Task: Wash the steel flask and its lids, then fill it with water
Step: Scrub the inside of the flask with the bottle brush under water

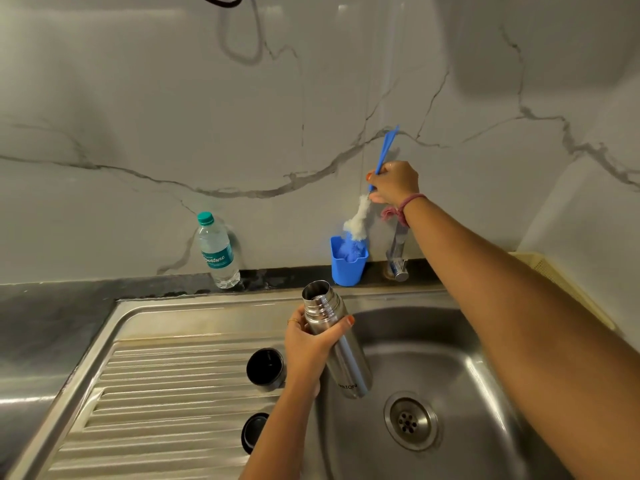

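Over the sink basin (450, 358), your left hand (308, 344) holds the steel flask (337, 344), fingers wrapped around its upper body. The flask's long axis tilts, open mouth up and toward the back wall. Both lids (265, 370) rest on the drainboard, just left of that hand. Your right hand (393, 183) grips the bottle brush (360, 216) by its blue handle, bristle end still in the blue cup (348, 268). The brush lies above and behind the mouth; align it with the flask's axis before insertion.
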The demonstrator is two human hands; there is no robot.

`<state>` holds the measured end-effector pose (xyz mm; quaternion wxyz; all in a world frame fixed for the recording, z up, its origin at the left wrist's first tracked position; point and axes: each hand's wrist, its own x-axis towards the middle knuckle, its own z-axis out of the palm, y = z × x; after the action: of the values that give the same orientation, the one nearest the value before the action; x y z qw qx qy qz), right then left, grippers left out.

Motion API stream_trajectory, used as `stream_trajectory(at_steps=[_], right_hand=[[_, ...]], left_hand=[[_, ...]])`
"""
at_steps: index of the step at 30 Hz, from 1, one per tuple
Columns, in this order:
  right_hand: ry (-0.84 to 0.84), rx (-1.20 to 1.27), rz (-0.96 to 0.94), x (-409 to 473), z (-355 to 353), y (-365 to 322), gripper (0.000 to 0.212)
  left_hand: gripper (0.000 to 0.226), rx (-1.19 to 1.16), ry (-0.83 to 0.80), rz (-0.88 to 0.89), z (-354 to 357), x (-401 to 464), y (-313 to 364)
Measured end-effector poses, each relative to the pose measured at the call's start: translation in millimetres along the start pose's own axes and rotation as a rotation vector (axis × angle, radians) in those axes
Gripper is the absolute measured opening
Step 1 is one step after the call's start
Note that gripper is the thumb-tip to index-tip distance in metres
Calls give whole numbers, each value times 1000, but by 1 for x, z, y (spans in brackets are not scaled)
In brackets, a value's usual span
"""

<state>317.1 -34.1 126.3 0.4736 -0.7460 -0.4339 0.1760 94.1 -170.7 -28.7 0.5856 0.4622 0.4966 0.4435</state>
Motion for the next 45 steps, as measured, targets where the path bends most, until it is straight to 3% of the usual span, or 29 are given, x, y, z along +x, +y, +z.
stream_trajectory(at_steps=[12,17,22,31,37,45], right_hand=[[-19,200,-151,-44,-81,-68,9],[-8,129,-266,-74,-114,-80,12],[-102,52,-394,-111,-138,-78,13],[-201,3,-362,-155,-161,-12,11],[-122,158,-220,-166,-174,42,17],[16,154,-152,-166,-177,101,20]], left_hand=[[59,20,-6,37,3,-29,7],[59,42,-36,58,6,-43,8],[61,70,-84,86,7,-56,0],[79,262,-197,158,15,-64,-22],[87,503,-312,253,31,-55,-22],[100,711,-444,278,71,-18,-20]])
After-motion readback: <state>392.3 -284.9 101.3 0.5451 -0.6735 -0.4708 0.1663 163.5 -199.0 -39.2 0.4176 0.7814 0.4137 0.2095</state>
